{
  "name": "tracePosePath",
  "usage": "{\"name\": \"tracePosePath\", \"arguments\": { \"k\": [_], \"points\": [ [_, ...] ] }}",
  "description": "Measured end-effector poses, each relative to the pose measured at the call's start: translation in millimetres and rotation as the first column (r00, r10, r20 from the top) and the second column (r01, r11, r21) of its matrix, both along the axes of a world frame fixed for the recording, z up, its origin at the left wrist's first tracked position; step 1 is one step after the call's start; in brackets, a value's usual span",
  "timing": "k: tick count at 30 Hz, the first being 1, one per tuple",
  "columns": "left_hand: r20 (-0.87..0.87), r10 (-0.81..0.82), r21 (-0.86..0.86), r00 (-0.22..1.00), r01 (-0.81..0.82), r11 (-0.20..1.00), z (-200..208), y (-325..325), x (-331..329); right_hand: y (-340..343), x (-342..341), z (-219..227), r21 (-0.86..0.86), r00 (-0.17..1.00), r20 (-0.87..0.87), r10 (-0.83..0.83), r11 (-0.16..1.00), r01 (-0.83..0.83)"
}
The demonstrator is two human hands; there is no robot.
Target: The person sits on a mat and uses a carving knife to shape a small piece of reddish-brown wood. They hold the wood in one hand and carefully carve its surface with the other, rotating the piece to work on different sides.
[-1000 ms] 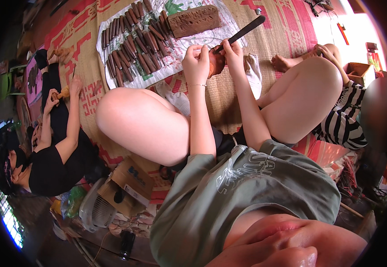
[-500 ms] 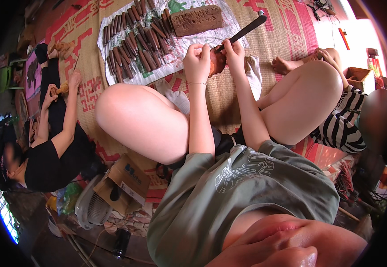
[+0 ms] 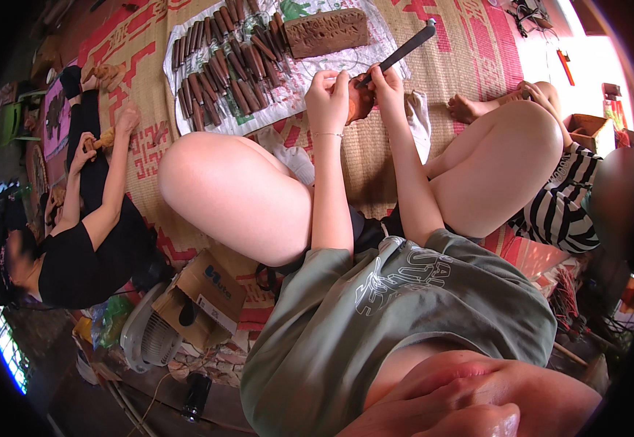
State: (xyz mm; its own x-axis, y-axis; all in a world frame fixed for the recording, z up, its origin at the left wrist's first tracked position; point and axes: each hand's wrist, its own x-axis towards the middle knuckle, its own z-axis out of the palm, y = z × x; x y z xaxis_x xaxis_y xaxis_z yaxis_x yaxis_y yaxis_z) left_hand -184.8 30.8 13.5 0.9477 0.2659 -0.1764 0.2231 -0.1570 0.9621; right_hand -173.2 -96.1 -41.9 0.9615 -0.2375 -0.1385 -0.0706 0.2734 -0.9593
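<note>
My left hand [image 3: 326,103] is closed around a small reddish-brown carved wooden piece [image 3: 360,108], held above the mat between my raised knees. Pinched in my right hand [image 3: 388,87] is a long, flat, dark tool [image 3: 409,49]. Its near end meets the top of the wooden piece, and its far end, with a shiny tip, points up and to the right. My fingers hide part of both, so I cannot tell the tool's exact kind.
Beyond my hands, several wooden-handled carving tools [image 3: 238,67] and a carved brown block [image 3: 326,33] lie on a white sheet [image 3: 222,125]. Co-workers sit at left [image 3: 76,262] and right [image 3: 561,197]. A cardboard box [image 3: 218,291] and a grey fan [image 3: 142,339] are behind on the left.
My hands keep nearly the same place and grip; the dark tool has shifted only slightly. The left co-worker's farther hand has moved a little away from their body.
</note>
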Motion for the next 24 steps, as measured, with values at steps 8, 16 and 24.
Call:
{"name": "tracePosePath", "arguments": {
  "k": [8, 16, 24],
  "points": [
    [-0.004, 0.025, -0.023, 1.000, -0.025, 0.999, -2.3, 0.8, -0.2, 4.7, 1.0, -2.3, -0.104, 0.997, 0.000, -0.081, 0.991, 0.080],
    [-0.016, 0.008, 0.009, 1.000, -0.008, 1.000, 3.1, -1.5, -0.8, -1.0, -0.7, -9.1, 0.012, 0.999, -0.025, -0.048, 0.999, 0.048],
    [0.001, 0.015, 0.017, 1.000, -0.015, 1.000, 3.2, -1.9, -0.3, -2.3, -1.0, -3.7, 0.020, 0.999, 0.008, -0.032, 0.999, 0.032]
  ]
}}
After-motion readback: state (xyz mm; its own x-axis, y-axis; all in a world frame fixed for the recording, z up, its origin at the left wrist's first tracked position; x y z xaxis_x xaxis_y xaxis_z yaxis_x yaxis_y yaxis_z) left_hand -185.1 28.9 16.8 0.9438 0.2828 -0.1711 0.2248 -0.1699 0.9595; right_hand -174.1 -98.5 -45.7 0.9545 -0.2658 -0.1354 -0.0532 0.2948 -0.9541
